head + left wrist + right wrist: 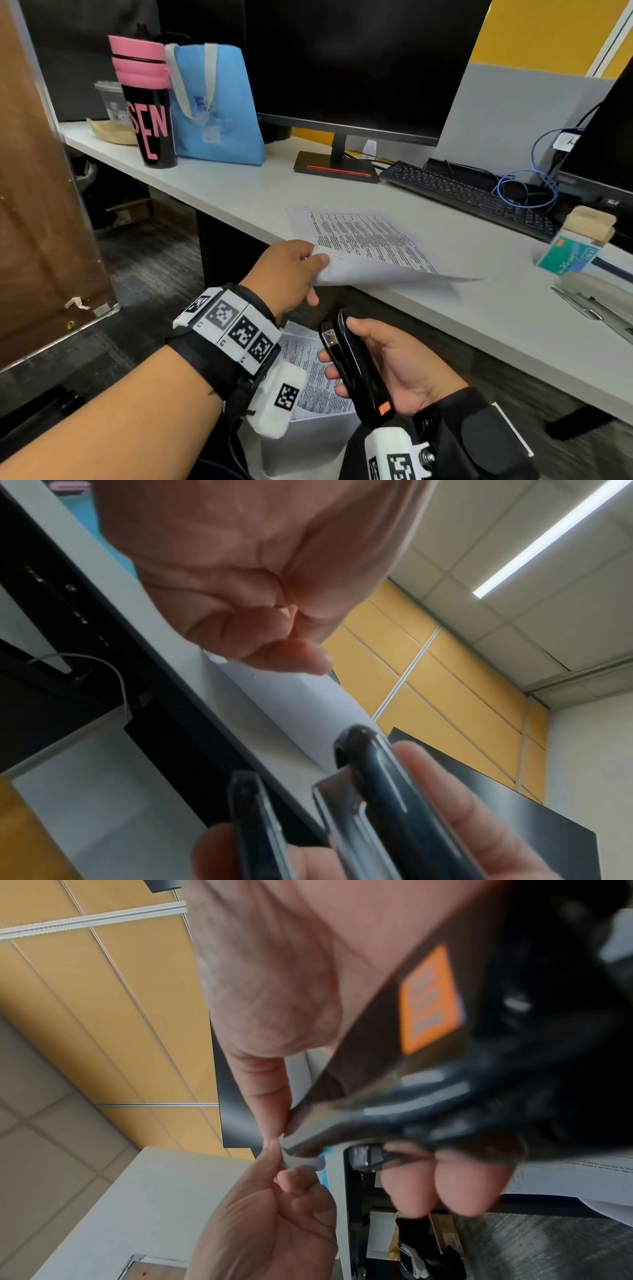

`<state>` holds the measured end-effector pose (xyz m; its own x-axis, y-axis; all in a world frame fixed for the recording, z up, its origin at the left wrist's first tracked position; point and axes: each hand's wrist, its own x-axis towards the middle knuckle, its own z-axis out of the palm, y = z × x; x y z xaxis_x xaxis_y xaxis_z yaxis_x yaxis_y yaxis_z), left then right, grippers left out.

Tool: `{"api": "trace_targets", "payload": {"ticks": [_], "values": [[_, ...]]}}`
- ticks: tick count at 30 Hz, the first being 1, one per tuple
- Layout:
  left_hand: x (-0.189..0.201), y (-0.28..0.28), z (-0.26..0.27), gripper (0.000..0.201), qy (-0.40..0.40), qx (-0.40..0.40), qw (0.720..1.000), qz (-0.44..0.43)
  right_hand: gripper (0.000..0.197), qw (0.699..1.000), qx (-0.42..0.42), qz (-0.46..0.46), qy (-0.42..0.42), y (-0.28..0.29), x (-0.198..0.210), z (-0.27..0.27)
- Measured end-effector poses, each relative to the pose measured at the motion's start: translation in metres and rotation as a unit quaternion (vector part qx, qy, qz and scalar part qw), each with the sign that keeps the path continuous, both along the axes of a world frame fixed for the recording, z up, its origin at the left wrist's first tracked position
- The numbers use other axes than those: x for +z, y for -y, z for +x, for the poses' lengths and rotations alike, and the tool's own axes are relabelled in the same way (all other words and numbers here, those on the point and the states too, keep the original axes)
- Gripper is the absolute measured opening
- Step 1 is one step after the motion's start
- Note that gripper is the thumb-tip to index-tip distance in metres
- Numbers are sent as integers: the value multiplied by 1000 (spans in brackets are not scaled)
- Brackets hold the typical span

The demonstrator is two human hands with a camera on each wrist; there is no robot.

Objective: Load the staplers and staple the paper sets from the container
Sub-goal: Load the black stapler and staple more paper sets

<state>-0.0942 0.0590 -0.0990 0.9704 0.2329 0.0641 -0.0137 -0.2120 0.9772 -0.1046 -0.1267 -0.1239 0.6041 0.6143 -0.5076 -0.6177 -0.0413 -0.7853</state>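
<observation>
My left hand [291, 270] pinches the near corner of a printed white paper set [366, 245], thumb on top and fingers curled beneath. The far part of the sheets rests on the pale grey bench [479, 308] while the pinched corner overhangs the bench's front edge, presumably to leave that corner free for stapling.

My right hand [387, 363] is clenched round a glossy black hand stapler [356, 363], its nose pointing up toward the held corner. In the left wrist view its base and upper arm stand slightly apart, and it sits just below the paper without touching it. I judge the stapling of this set as about to begin; the nose must meet the pinched corner squarely, or the sheets may slip out of register.

Beneath both hands, a white container [308, 442] near the floor holds further printed sheets [315, 373], apparently sets awaiting stapling.

At the bench's right end lie:
- a green-and-white cardboard staple box [568, 255], kept within reach for reloading;
- a second, grey metal stapler [596, 301], only partly in frame.

Behind the paper stand a black monitor [359, 61], a black keyboard [472, 198], a light blue fabric tote bag [215, 102] and a black tumbler with a pink lid [147, 102], all well apart from the work.
</observation>
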Motion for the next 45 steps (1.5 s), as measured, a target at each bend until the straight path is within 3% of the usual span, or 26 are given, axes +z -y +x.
{"api": "trace_targets", "payload": {"ticks": [6, 11, 15, 18, 22, 31, 36, 45], "values": [[5, 5, -5, 21, -2, -13, 1000, -14, 49, 1000, -2, 8, -1, -1, 2, -1], [6, 12, -12, 15, 28, -33, 988, -150, 42, 999, -23, 49, 5, 3, 4, -1], [-7, 7, -13, 45, 53, 90, 979, -175, 42, 997, -33, 74, 13, 6, 9, -2], [-17, 5, -10, 65, -1, 138, 970, -200, 43, 997, -41, 70, 16, 4, 11, -3], [-22, 9, -10, 19, -116, 54, 975, -184, 53, 997, -58, 56, 11, -1, 13, -4], [-25, 11, -9, 17, -83, 50, 981, -166, 61, 994, -91, 62, 6, -10, 20, -6], [-25, 9, -9, 19, -71, 67, 985, -144, 50, 993, -98, 63, 6, -7, 22, -5], [-21, 14, -15, 24, -98, 23, 977, -190, 52, 994, -110, 26, 11, -15, 22, 2]]}}
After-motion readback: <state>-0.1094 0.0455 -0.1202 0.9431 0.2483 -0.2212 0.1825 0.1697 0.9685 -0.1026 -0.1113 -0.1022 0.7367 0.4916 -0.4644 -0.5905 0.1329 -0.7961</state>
